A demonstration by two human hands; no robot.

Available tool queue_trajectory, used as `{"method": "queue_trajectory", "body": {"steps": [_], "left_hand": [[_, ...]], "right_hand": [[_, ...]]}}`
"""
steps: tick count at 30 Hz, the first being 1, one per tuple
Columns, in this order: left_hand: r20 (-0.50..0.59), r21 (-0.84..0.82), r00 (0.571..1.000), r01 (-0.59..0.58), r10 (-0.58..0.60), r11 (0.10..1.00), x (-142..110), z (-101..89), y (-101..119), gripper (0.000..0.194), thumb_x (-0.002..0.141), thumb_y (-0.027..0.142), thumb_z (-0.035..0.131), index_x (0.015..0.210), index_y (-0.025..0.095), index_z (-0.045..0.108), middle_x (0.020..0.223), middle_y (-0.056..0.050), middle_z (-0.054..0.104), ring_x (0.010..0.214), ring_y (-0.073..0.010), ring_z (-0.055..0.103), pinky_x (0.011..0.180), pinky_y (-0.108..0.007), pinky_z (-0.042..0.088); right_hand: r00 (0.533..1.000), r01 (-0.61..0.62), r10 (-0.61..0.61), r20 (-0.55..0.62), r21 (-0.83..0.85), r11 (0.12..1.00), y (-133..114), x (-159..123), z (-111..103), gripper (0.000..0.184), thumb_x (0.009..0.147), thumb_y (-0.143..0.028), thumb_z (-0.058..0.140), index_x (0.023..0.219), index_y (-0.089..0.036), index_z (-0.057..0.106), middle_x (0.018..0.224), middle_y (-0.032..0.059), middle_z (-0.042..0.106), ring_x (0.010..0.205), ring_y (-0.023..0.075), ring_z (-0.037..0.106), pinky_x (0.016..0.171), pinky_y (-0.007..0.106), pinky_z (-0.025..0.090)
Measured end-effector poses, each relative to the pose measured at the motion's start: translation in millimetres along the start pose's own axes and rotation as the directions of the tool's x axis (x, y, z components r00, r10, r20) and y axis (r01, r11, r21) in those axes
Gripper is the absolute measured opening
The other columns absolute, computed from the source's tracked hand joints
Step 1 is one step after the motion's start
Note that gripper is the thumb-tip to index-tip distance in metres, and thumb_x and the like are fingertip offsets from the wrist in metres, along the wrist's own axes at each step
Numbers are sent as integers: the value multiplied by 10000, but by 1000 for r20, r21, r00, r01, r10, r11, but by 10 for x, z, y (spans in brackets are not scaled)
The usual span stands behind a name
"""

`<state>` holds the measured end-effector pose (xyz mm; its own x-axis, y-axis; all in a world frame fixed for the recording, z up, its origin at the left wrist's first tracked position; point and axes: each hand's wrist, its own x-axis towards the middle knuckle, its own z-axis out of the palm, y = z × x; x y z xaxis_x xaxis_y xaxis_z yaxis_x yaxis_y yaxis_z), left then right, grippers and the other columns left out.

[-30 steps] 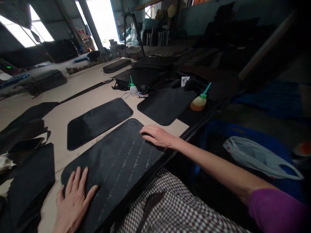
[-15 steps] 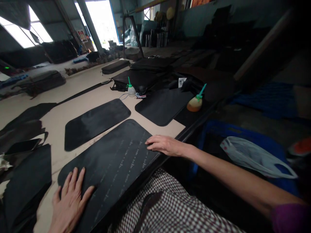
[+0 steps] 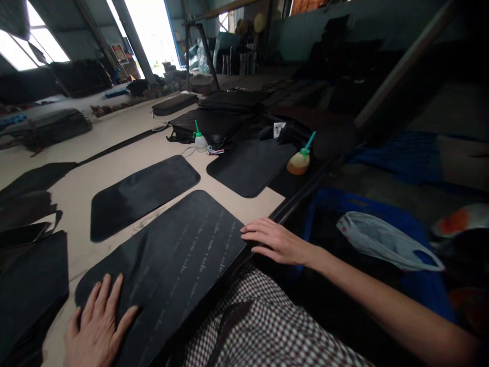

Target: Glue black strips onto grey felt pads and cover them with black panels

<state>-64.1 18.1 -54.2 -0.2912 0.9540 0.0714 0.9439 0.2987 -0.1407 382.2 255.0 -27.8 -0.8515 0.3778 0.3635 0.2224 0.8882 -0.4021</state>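
Note:
A large black panel with rounded corners and rows of pale printed lettering (image 3: 171, 255) lies flat at the table's near edge. My left hand (image 3: 97, 323) rests on its near left part, palm down with the fingers spread. At the panel's right corner is my right hand (image 3: 280, 242), fingers stretched out and a little apart, the tips at the edge. Neither hand grips anything. Just beyond lies a plain black panel (image 3: 145, 196), and another black panel (image 3: 250, 168) lies to its right.
A squeeze bottle with amber liquid (image 3: 298, 162) and a whitish squeeze bottle (image 3: 200, 142) stand beyond the panels. Black material (image 3: 34, 290) lies at the left. Below the table's right edge, a white plastic bag (image 3: 382, 239) lies in a blue crate (image 3: 328, 199).
My right hand has slid right, from on top of the printed panel to its right corner, and its fingers have parted. The left hand stays on the panel. The view has shifted slightly.

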Motion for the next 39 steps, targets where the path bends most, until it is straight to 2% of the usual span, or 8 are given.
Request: {"method": "queue_trajectory", "body": {"steps": [5,9,12,18,27,32,35,39], "left_hand": [[12,1,1000,3,-3,1000,-126,-86,-28,780,900,570,160,1540,155,322,1649,-93,211,1526,-258,144,1182,-521,183],[14,10,1000,-27,27,1000,-159,-103,-65,774,908,561,151,1538,146,322,1648,-94,211,1530,-247,130,1183,-507,192],[-5,17,999,-32,32,999,-159,-80,-80,763,914,556,149,1544,157,310,1652,-87,201,1536,-233,100,1193,-502,169],[13,5,1000,-18,18,1000,-154,-79,-62,775,911,568,132,1554,165,289,1656,-74,189,1540,-217,76,1200,-493,159],[13,-13,1000,-26,26,1000,-151,-65,-84,768,909,563,172,1556,166,287,1657,-79,183,1539,-233,77,1202,-507,139],[55,17,998,5,-6,1000,-141,-96,-71,719,936,547,255,1557,186,288,1653,-89,198,1530,-259,121,1197,-514,138],[70,17,998,-9,8,1000,-143,-172,-59,686,964,543,324,1566,221,260,1651,-95,205,1522,-276,154,1199,-525,116],[65,-21,998,-6,8,1000,-136,-261,-57,718,965,613,351,1576,265,208,1651,-88,205,1517,-291,170,1204,-545,72]], "right_hand": [[999,35,-34,28,-54,998,-156,1,147,401,997,-300,545,1377,-173,527,1362,157,554,1276,263,474,1087,513,385],[993,113,-114,-10,-97,989,-160,45,237,276,1014,-198,498,1270,-190,601,1255,106,644,1217,212,526,1063,467,400],[985,167,-171,-27,-115,979,-120,90,217,231,1015,-158,488,1177,-200,647,1190,76,687,1162,190,568,1028,441,427],[973,232,-233,5,-75,970,-60,150,125,169,1010,-244,538,1104,-197,671,1174,73,698,1113,193,597,976,419,463],[978,207,-207,-4,-52,977,-74,109,150,214,1021,-199,488,1117,-195,679,1179,96,696,1139,209,591,959,422,472],[984,179,-179,1,-38,983,-185,147,85,166,980,-304,592,1068,-206,693,1163,76,697,1095,220,608,973,439,471],[995,99,-101,-27,-74,992,-181,308,92,194,994,-290,546,1103,-249,701,1196,53,690,1121,220,614,991,434,475],[999,19,-27,-46,-176,984,-26,712,292,380,1006,-413,469,1333,-286,614,1435,60,553,1324,272,502,1089,485,423]]}}
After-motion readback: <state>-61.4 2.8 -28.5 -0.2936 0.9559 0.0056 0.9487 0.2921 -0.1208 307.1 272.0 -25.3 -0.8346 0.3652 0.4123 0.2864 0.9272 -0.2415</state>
